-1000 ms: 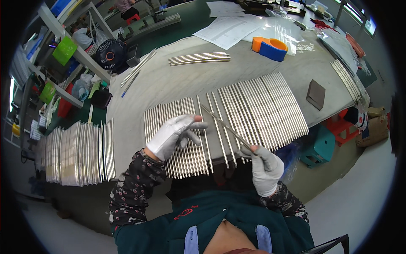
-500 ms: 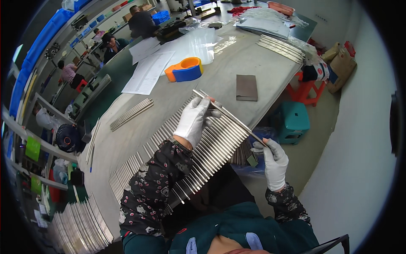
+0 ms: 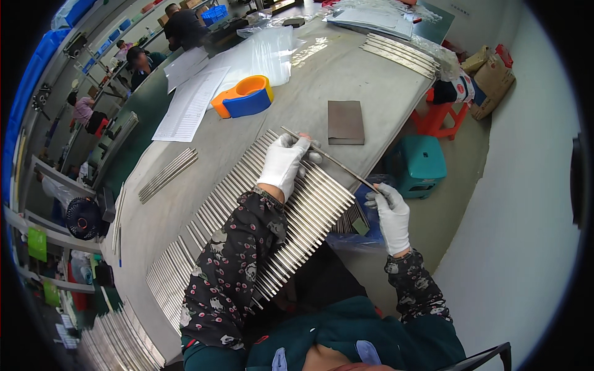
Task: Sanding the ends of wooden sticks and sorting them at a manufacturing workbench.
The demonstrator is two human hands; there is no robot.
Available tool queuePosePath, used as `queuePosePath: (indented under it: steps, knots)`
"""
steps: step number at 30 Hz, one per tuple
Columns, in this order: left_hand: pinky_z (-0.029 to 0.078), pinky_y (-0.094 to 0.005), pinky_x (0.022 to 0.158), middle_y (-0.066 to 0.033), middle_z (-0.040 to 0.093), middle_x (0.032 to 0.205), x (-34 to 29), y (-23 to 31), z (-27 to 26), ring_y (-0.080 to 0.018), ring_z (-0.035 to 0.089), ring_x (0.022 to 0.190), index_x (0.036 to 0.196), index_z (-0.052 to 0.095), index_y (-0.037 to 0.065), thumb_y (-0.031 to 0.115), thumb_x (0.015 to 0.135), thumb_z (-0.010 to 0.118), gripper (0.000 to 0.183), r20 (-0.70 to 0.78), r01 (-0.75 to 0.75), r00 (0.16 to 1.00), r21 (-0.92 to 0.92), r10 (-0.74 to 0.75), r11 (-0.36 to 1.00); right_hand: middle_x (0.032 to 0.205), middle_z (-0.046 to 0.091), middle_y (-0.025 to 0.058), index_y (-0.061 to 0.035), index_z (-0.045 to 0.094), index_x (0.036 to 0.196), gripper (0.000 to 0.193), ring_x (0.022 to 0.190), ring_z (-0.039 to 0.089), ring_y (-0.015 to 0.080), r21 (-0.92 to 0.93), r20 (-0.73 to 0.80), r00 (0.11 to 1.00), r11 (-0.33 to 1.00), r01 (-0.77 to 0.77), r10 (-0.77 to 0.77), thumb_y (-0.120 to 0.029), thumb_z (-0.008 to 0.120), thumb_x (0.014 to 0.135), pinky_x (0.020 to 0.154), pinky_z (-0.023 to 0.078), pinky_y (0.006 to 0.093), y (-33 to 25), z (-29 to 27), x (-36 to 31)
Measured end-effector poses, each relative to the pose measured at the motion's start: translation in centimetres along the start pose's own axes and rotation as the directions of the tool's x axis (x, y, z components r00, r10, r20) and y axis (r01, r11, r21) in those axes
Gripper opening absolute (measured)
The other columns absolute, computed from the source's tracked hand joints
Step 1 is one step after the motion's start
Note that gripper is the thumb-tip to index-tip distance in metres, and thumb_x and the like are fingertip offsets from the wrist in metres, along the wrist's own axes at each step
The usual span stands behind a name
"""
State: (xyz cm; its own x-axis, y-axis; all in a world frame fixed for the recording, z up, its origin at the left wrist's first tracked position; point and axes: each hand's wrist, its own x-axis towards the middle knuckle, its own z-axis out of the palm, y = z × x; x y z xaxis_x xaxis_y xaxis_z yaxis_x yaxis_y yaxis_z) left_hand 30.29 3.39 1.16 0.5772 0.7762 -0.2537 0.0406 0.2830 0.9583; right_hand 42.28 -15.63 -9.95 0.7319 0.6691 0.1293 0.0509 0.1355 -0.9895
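A thin metal rod [image 3: 346, 169] slants between my two gloved hands, above a long row of similar metal rods [image 3: 312, 216] laid side by side on the table. My left hand [image 3: 283, 164], in a white glove, has its fingers closed near the rod's far end, over the row. At the near right end, beyond the table edge, my right hand [image 3: 392, 217] pinches the rod between thumb and fingers. Its glove is white with grey fingertips. My left forearm, in a dark flowered sleeve, hides part of the row.
A brown block [image 3: 346, 122] and an orange-and-blue tape dispenser [image 3: 244, 98] lie beyond the row. Smaller rod bundles are at left [image 3: 168, 175] and far right [image 3: 401, 54]. Printed sheets [image 3: 193, 105] lie on the table [image 3: 291, 102]. A teal stool [image 3: 418, 166] stands to the right.
The view has shifted slightly, so the table things sit further left and higher. My right hand has risen a little with the rod's end. Both hands keep their hold.
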Motion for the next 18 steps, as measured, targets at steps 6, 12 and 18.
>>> queuePosePath:
  steps: [6, 12, 18]
  knots:
    - [0.038, -0.0171, 0.043, -0.0085, 0.066, 0.09, -0.4, -0.5, 0.2, -0.0064, 0.057, 0.057, 0.1, 0.053, 0.0, 0.022, 0.094, 0.057, 0.023, -0.049, -0.052, 0.997, 0.056, 0.055, 0.997, 0.115, 0.057, 0.0134, -0.0024, 0.057, 0.111, 0.039, 0.102, 0.058, 0.0284, -0.427, 0.036, 0.91, 0.817, 0.388, -0.414, -0.003, 0.063, 0.073, 0.084, 0.048, 0.0343, -5.7, 0.8, 5.1]
    - [0.038, -0.0163, 0.04, -0.0092, 0.066, 0.092, -0.6, -0.5, 0.4, -0.0066, 0.056, 0.055, 0.103, 0.052, 0.0, 0.018, 0.094, 0.055, 0.02, -0.067, -0.071, 0.995, 0.037, 0.074, 0.997, 0.124, 0.05, 0.0256, -0.0002, 0.053, 0.123, 0.066, 0.111, 0.053, 0.0346, -0.881, 0.167, 0.895, 0.344, 0.324, -0.413, -0.04, 0.068, 0.072, 0.091, 0.045, 0.0382, -8.2, 8.1, 11.7]
    - [0.042, -0.0184, 0.039, -0.01, 0.066, 0.087, -0.1, -0.9, 0.0, -0.0083, 0.057, 0.053, 0.101, 0.051, -0.001, 0.012, 0.092, 0.054, 0.016, -0.077, -0.081, 0.994, 0.013, 0.081, 0.997, 0.133, 0.042, 0.027, -0.0106, 0.055, 0.125, 0.065, 0.109, 0.055, 0.0359, -0.953, 0.255, 0.966, 0.159, 0.257, -0.031, -0.04, 0.065, 0.068, 0.089, 0.045, 0.043, -10.2, 8.5, 13.2]
